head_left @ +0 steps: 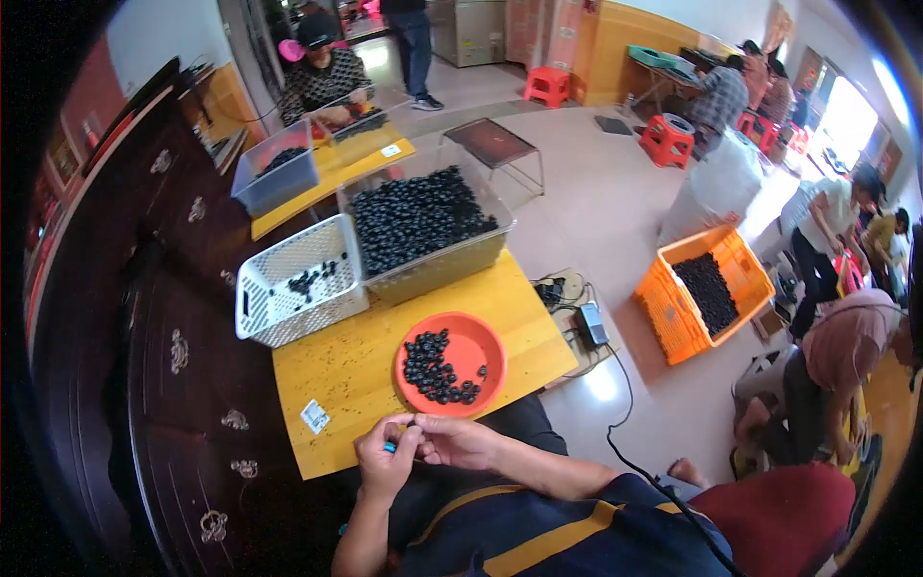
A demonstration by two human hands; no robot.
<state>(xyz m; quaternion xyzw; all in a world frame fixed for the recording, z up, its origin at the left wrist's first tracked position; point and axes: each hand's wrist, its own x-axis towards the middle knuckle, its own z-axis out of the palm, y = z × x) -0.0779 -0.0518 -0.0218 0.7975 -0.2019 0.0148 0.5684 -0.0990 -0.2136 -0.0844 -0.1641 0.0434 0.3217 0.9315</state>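
Note:
Both my hands meet just off the near edge of the yellow board. My left hand [386, 456] is closed, with a small blue thing [389, 446] showing between its fingers; its kind is mostly hidden. Fingers of my right hand [458, 442] press together against the left thumb, around a small black piece [411, 423] that is partly covered. Right in front of them stands an orange-red bowl [499, 358], holding many shiny black round pieces [437, 370], mostly on its left side.
On the yellow board [336, 385] lie dark crumbs and a small printed packet [314, 416]. Behind are a white basket [288, 327] and a clear bin [423, 279] full of black pieces. An orange crate [663, 317] stands right; a dark cabinet [183, 433] borders the left. Other people sit around.

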